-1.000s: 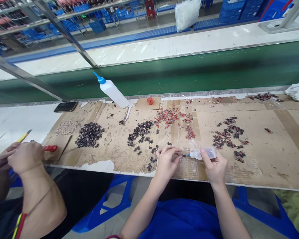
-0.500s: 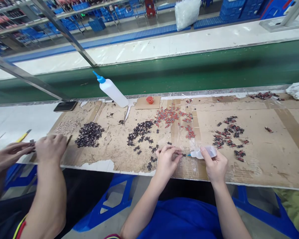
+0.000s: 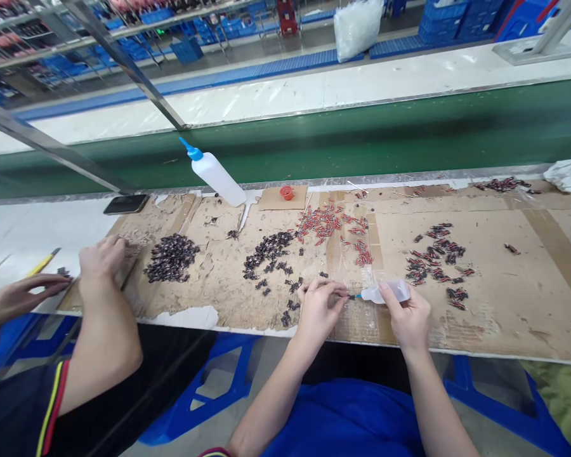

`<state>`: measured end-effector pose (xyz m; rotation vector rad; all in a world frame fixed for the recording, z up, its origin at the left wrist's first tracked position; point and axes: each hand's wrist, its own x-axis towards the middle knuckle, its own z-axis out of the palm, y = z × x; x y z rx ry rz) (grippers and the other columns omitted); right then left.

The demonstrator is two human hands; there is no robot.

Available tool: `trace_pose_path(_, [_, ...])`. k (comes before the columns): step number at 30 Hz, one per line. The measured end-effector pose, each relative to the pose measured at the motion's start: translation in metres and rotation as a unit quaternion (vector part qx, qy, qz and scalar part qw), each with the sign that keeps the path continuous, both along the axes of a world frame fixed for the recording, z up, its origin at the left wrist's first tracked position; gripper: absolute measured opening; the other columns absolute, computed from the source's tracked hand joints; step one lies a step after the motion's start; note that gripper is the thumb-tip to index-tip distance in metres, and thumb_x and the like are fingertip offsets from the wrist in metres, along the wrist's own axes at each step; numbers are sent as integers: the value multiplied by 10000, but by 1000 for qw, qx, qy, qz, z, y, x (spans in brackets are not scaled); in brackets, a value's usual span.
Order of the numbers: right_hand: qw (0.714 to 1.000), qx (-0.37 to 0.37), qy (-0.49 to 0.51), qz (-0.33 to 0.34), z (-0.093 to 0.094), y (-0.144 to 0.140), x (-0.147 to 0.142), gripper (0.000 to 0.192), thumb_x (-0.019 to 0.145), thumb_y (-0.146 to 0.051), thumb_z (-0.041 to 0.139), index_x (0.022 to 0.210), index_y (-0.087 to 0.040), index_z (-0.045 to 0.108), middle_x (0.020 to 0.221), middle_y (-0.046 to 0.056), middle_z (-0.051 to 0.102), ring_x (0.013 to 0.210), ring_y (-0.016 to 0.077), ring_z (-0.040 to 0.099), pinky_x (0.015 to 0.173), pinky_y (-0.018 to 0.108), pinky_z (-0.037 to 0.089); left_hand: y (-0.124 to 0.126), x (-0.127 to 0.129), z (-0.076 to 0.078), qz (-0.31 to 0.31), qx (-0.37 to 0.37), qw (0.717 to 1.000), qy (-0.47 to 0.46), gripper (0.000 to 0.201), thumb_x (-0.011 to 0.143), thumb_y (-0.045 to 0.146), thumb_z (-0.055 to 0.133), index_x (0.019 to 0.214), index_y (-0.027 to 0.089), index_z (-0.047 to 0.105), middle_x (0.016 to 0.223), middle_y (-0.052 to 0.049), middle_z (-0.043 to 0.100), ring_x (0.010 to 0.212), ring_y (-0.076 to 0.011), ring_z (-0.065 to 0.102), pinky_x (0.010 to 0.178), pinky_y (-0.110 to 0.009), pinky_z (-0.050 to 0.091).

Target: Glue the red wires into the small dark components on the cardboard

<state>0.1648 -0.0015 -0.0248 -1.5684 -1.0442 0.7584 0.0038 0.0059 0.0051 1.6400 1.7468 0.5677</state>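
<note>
While the small dark part (image 3: 343,294) sits pinched in my left hand (image 3: 320,309) fingertips just over the cardboard (image 3: 504,298), my right hand (image 3: 409,317) is wrapped tight round the little squeeze bottle (image 3: 385,292), its blue tip right at the part. Dark pile (image 3: 269,251) close behind, co-worker's hand (image 3: 102,257) well off left.

Tiny dark part (image 3: 346,294) pinched by left hand (image 3: 320,309) is mostly hidden by its fingertips, too small to identify. Small bottle (image 3: 390,292) is partly covered by right hand (image 3: 409,317). Co-worker's left arm (image 3: 0,304) is cut off at the left edge. White wad (image 3: 567,174) at the right edge is unclear.
</note>
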Motion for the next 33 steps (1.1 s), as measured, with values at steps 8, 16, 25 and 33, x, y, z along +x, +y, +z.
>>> trace_pose_path(8, [993, 49, 64, -86, -4, -2, 7, 332, 704, -491, 712, 703, -165, 650, 611, 14, 648, 539, 154, 579, 540, 278, 475, -2, -2, -6, -23, 7, 1000, -8, 148, 774, 122, 689, 866, 236, 714, 869, -30, 769, 1076, -262, 586, 979, -484, 323])
trace_pose_path(16, [993, 82, 51, -68, -1, 13, 11, 479, 512, -362, 854, 820, -210, 521, 809, 34, 689, 761, 212, 686, 769, 386, 547, 29, -7, 8, -90, 67, 993, 46, 105, 877, 220, 608, 899, 239, 710, 983, -32, 740, 1054, -234, 557, 917, -407, 340])
trace_pose_path(25, [995, 94, 21, -36, -8, 13, 11, 615, 556, -355, 842, 976, -246, 407, 1009, 68, 662, 957, 230, 674, 854, 431, 544, 62, 23, -2, -151, 74, 973, 160, 113, 897, 184, 561, 912, 203, 671, 982, -74, 697, 1045, -269, 512, 866, -409, 343])
trace_pose_path(33, [967, 207, -118, -95, 7, -21, -6, 344, 695, -333, 780, 916, -213, 547, 871, 58, 656, 722, 181, 629, 572, 296, 498, 57, 20, -14, -170, 100, 959, 205, 198, 914, 61, 425, 940, 159, 595, 1008, -125, 645, 1004, -268, 503, 795, -379, 378])
